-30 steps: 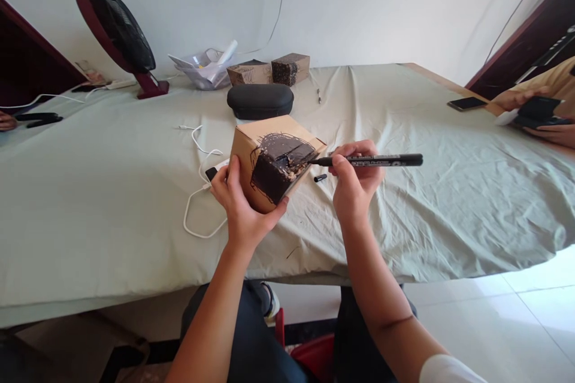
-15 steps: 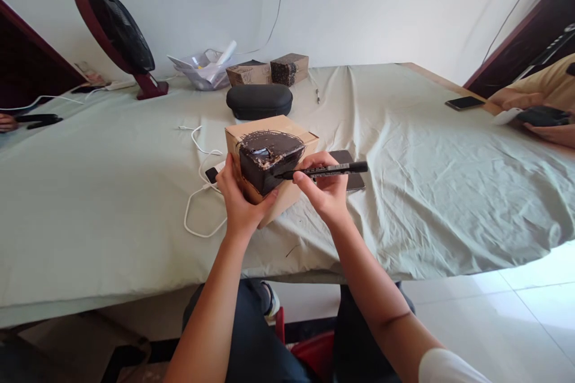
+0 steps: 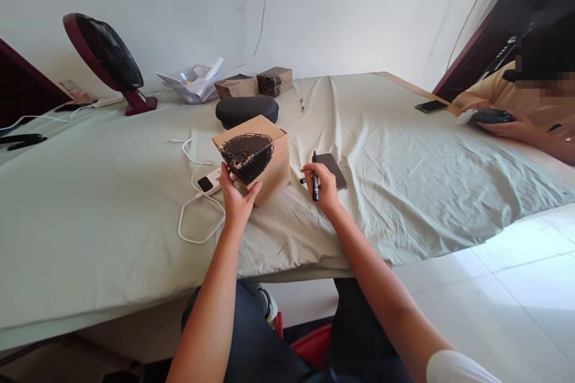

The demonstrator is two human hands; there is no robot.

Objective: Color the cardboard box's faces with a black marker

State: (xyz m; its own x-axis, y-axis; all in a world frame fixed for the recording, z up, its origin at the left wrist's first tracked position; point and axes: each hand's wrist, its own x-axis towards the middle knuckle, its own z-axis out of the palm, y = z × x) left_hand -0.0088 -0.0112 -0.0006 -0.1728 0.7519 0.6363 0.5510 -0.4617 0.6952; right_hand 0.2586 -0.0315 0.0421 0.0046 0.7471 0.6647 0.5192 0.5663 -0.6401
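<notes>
My left hand grips the near lower corner of a brown cardboard box, thumb on one face and fingers on another. The box is tilted, and a thick black scribbled patch covers its corner across several faces. To the right of the box, my right hand is closed around a black marker, which stands nearly upright between the fingers. A small black piece, perhaps the marker's cap, shows by the fingers. Just beyond this hand lies a dark flat phone or notebook.
A white power strip with a white cable lies left of the box. Behind stand a black case, two scribbled boxes, a plastic basket and a fan. A pen and phone lie right; another person sits there.
My right hand has drawn the marker away from the box, to the right, and turned it from level to upright. The box has tilted and turned in my left hand. The view has shifted slightly.
</notes>
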